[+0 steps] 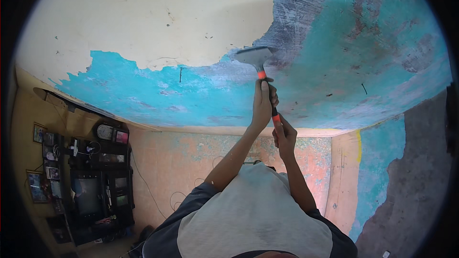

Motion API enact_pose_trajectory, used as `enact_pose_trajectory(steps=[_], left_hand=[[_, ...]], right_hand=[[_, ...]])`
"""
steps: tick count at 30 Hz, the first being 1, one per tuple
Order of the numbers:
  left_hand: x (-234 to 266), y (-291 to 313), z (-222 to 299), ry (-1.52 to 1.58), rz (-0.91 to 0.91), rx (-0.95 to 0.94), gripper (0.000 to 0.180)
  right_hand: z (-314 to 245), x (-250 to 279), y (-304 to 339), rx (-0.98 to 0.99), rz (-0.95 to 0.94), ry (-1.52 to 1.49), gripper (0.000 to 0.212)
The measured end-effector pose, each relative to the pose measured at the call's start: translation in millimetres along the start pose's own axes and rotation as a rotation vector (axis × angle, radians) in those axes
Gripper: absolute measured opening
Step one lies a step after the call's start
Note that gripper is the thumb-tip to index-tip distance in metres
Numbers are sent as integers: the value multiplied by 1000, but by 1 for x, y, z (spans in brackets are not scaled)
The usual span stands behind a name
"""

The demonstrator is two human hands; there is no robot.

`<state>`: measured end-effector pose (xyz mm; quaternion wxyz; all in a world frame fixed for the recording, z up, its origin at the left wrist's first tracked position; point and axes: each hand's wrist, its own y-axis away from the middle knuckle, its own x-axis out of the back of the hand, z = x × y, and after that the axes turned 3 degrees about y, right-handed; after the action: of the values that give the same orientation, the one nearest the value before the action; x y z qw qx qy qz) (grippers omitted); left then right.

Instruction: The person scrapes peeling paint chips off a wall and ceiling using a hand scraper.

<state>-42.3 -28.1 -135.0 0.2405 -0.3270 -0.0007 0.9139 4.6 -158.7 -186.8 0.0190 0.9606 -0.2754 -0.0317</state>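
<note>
My left hand [262, 105] is wrapped round the upper handle of a scraper [256, 57], just below its orange collar. Lower down, my right hand [286, 138] grips the end of the same black and orange handle. The wide grey head lies against the wall, its edge at the border between cream paint [158, 14] and a bared greyish patch [296, 19]. Around and below the head, the wall shows turquoise [205, 95] with a ragged upper edge. The palms and part of the handle are hidden by my fingers.
Nails stick out of the wall, one [181, 74] left of the scraper and another [364, 89] to its right. A dark cabinet [122, 179] with a television [88, 195] and framed pictures stands at the left. A thin cable [146, 181] runs beside it.
</note>
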Motion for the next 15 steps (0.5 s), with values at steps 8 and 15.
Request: enact_pose_trajectory(steps=[8,15], left_hand=[[-11,-1,9,-6,-28,81,29],[-24,-9,27,10,-23,150,29]], right_hand=[[-7,8,2,-38,4,-88,44],[-23,3,1,36,29,-47,45]])
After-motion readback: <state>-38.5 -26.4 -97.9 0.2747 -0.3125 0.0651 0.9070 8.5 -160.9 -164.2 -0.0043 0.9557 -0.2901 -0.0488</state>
